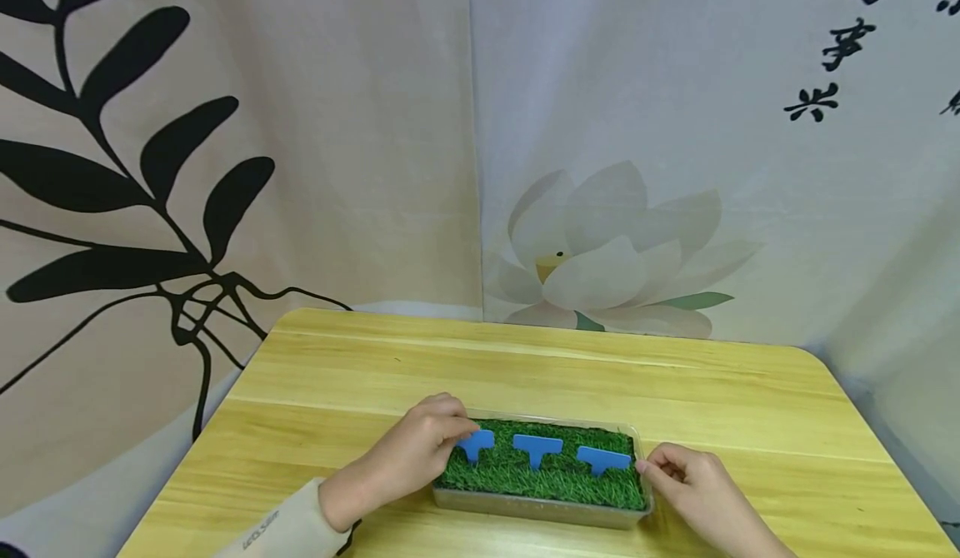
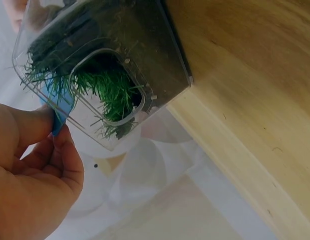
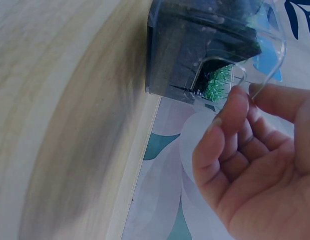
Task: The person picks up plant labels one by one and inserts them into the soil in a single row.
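A clear plastic box [image 1: 525,511] filled with green grass-like turf [image 1: 543,486] sits near the front of the table. Three blue T-shaped plant labels stand in the turf: a left label [image 1: 482,440], a middle label [image 1: 537,445] and a right label [image 1: 603,459]. My left hand [image 1: 429,440] pinches the left label's outer end between thumb and fingers; the left wrist view shows this blue label [image 2: 60,107] at the box's end. At the opposite end, my right hand [image 1: 696,476] pinches the rim between thumb and index finger, as the right wrist view shows at the clear rim [image 3: 279,62].
The box stands on a light wooden table [image 1: 360,358] with rounded far corners. Behind the table hangs a pale curtain [image 1: 375,166] printed with black leaves, a lotus flower and black characters.
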The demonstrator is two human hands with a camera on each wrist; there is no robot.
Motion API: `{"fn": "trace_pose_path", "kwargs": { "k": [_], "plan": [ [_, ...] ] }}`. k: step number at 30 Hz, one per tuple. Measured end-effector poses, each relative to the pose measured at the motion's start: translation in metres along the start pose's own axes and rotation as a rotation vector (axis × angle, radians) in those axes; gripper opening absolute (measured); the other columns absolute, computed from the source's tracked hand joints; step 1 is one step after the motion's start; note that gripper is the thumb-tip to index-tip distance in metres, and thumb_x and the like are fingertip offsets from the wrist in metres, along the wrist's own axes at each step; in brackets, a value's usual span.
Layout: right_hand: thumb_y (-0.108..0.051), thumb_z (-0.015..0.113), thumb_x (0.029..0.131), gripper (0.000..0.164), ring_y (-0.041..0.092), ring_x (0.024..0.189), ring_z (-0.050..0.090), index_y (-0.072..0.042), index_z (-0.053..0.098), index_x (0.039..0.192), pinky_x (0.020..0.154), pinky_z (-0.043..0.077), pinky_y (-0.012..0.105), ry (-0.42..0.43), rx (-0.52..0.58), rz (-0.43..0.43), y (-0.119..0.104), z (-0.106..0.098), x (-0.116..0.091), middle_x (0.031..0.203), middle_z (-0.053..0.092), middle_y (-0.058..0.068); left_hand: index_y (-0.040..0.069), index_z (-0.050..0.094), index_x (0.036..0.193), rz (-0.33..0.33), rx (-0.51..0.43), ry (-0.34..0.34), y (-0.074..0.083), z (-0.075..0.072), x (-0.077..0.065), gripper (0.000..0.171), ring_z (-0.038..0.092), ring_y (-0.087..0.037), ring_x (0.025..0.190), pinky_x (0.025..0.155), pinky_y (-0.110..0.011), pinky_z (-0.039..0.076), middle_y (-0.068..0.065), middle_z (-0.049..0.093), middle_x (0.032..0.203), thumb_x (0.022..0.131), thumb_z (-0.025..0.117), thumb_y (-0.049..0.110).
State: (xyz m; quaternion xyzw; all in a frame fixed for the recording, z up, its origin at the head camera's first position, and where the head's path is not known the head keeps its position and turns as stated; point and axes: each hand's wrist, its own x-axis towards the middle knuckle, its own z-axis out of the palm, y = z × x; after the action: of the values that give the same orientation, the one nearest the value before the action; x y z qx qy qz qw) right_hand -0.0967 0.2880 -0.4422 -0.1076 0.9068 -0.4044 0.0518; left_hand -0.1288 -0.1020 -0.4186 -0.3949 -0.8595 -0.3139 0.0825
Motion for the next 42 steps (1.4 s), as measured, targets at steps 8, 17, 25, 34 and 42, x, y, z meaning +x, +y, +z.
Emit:
{"fn": "trace_pose_path", "kwargs": {
  "k": [8,17,25,34,42],
  "plan": [
    [-0.023,0.068,0.104,0.022,0.003,0.056,0.041,-0.016,0.066,0.083,0.053,0.038,0.024,-0.003,0.001,-0.001,-0.0022,-0.0010,-0.0006,0.065,0.050,-0.008,0.002,0.081,0.108,-0.004,0.019,-0.010,0.0017,0.0007,0.0000,0.026,0.063,-0.008,0.089,0.080,-0.017,0.054,0.001,0.070,0.091,0.090,0.072,-0.015],
    [-0.024,0.068,0.104,0.021,0.003,0.056,0.042,-0.017,0.067,0.083,0.052,0.040,0.024,0.000,0.007,-0.003,-0.0011,-0.0014,-0.0001,0.065,0.052,-0.009,0.002,0.080,0.109,-0.012,0.009,-0.014,0.0029,0.0022,0.0011,0.027,0.063,-0.009,0.089,0.081,-0.018,0.055,0.001,0.070,0.092,0.090,0.072,-0.015],
    [-0.027,0.067,0.104,0.022,0.004,0.056,0.042,-0.016,0.067,0.085,0.052,0.040,0.025,-0.017,0.024,0.021,-0.0005,-0.0015,0.0007,0.065,0.053,-0.007,0.002,0.081,0.108,-0.018,-0.019,-0.005,0.0020,0.0039,0.0004,0.025,0.060,-0.006,0.087,0.078,-0.018,0.054,0.002,0.069,0.090,0.090,0.073,-0.013],
    [-0.025,0.068,0.104,0.022,0.003,0.056,0.041,-0.016,0.067,0.084,0.052,0.039,0.025,-0.013,0.022,0.005,-0.0005,-0.0022,0.0003,0.065,0.052,-0.008,0.003,0.080,0.112,-0.066,-0.097,-0.014,-0.0007,0.0038,-0.0003,0.022,0.059,-0.006,0.089,0.075,-0.018,0.053,0.004,0.069,0.095,0.094,0.073,-0.008],
    [-0.027,0.067,0.104,0.024,0.004,0.055,0.040,-0.016,0.066,0.083,0.052,0.039,0.025,-0.022,0.023,0.036,-0.0027,-0.0025,0.0007,0.065,0.052,-0.007,0.004,0.080,0.112,-0.101,-0.121,-0.001,-0.0015,0.0033,-0.0011,0.018,0.060,-0.006,0.090,0.075,-0.020,0.054,0.006,0.069,0.098,0.097,0.072,-0.001]
  ]
}}
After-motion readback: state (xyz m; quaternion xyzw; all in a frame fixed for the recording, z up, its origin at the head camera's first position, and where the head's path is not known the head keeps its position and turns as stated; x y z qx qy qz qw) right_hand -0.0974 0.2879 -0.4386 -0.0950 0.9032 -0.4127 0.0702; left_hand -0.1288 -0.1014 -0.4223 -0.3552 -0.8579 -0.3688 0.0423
